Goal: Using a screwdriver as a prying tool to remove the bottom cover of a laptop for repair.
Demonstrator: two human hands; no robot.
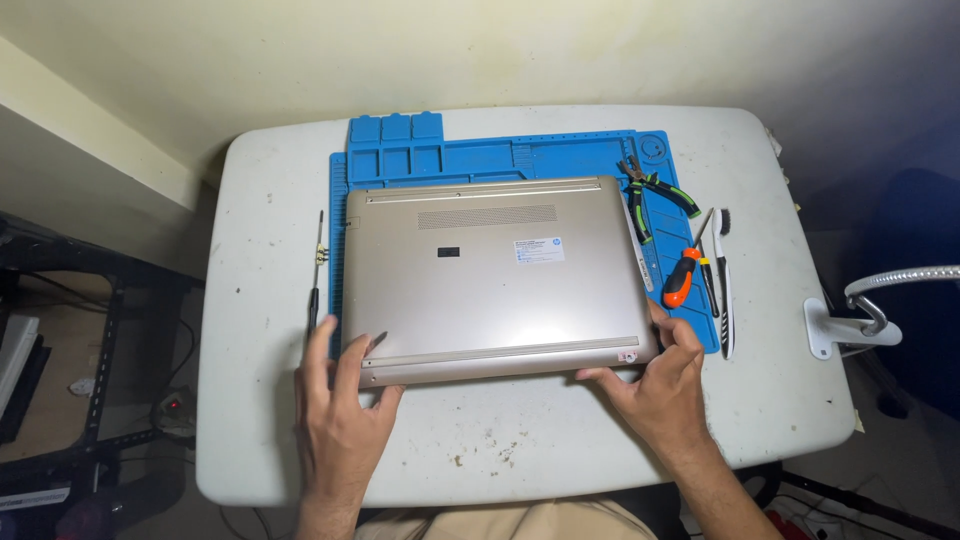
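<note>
The laptop (495, 275) lies upside down, gold base up, on the blue mat (500, 155) on the white counter (270, 200). Its long axis runs from side to side between my hands, and its vent edge points away from me. My left hand (340, 405) rests open on its near left corner, fingers spread across the edge. My right hand (655, 385) curls around its near right corner, gripping it. Beyond my left hand lies a thin screwdriver (317, 270). Beyond my right hand lie the orange screwdriver (683, 277), pliers (650, 195) and a brush (723, 280).
</note>
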